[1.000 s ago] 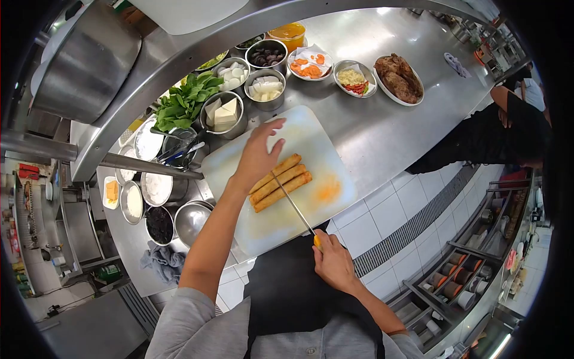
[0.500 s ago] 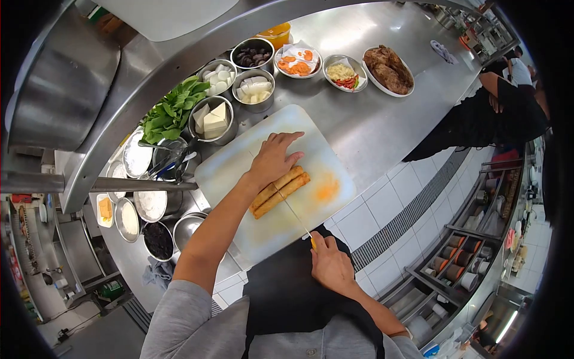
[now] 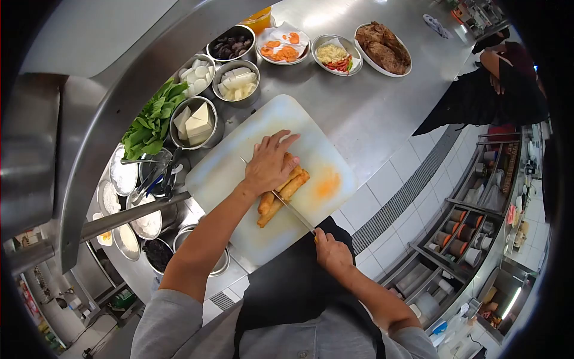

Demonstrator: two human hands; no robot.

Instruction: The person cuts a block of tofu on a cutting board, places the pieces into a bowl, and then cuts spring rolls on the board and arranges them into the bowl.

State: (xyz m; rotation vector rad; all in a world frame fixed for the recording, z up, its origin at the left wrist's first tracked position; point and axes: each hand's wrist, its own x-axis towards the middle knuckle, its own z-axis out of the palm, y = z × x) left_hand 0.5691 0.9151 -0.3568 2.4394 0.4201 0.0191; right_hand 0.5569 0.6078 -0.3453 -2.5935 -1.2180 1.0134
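Golden fried rolls (image 3: 294, 186) lie side by side on the white cutting board (image 3: 236, 234). A long knife (image 3: 297, 213) runs across them, its blade in the line between their upper and lower parts. My right hand (image 3: 335, 254) is closed around the knife's yellow handle at the board's near edge. My left hand (image 3: 268, 167) rests over the rolls with its fingers stretched out and covers part of them. The blade passes beneath this hand, and its tip shows on the far side. An orange stain marks the board right of the rolls.
Behind the board stand bowls of white blocks (image 3: 199, 124), sliced carrot (image 3: 281, 52) and chopped garlic with red chilli (image 3: 333, 57), plus a plate of browned meat (image 3: 382, 49). Leafy greens (image 3: 154, 116) and seasoning bowls line the left. A person in black (image 3: 478, 99) stands at the right.
My left hand has shifted down over the rolls. The knife has come down through them, and the lower pieces now sit slightly out of line with the upper ones. The view has also shifted.
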